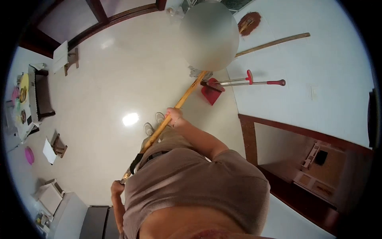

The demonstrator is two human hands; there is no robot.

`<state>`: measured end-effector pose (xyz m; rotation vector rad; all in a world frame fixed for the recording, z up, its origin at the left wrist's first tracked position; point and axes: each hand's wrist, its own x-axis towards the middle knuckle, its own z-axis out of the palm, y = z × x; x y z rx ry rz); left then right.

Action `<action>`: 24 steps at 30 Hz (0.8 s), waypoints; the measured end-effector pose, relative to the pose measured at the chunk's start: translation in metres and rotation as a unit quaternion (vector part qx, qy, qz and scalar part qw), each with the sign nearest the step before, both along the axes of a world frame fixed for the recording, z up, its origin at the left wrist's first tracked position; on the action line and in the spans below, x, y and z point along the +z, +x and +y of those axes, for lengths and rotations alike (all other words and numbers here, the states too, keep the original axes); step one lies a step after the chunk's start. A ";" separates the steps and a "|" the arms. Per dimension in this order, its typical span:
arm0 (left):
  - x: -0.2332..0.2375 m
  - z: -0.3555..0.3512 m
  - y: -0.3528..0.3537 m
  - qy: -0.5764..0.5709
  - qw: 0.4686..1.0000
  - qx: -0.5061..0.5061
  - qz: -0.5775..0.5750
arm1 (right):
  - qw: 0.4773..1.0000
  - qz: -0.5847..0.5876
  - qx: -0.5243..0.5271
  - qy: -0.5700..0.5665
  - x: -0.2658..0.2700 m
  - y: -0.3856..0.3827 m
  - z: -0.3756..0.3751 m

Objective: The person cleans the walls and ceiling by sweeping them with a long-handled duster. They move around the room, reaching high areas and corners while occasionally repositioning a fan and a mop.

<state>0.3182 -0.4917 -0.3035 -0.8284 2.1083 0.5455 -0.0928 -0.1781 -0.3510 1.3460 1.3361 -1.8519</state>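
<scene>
Pole: I have a yellowish wooden pole (187,96) running diagonally across my feed, from low beside the wearer's body up and forward over the floor (95,87).
Far end: grey strands (195,72) show around the pole's tip, partly covered by a blurred oval, so I cannot read their full shape.
Right hand: closed around the middle of the pole, in front of the waist; I log the right hand (174,116) as gripping, arm reaching forward.
Left hand: drawn back beside the torso, low in view; I read the left hand (117,187) as curled around the near end of the pole, fingers partly hidden.
Feet: two pale shoes (149,128) on the floor, just left of the pole in my view.
Dustpan and broom: a red dustpan (211,96) lies just right of the strands; a broom (258,83) with a red grip has its dark head over the pan.
Wall side: a long wooden stick (278,42) leans near a reddish-brown oval patch (250,24); farther down I note a doorway (248,137) with a room beyond.
Opposite side: a table (32,101) carrying dishes, and a pink basin (29,155) near a small stool (59,145).
</scene>
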 end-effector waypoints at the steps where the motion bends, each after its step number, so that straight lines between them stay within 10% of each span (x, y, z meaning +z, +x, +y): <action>1: 0.010 0.009 -0.015 0.020 1.000 0.008 -0.016 | 1.000 0.000 0.016 0.022 -0.005 -0.006 0.003; 24: 0.016 -0.090 -0.035 0.096 0.995 -0.024 -0.012 | 0.997 -0.068 -0.027 0.005 -0.025 0.025 -0.042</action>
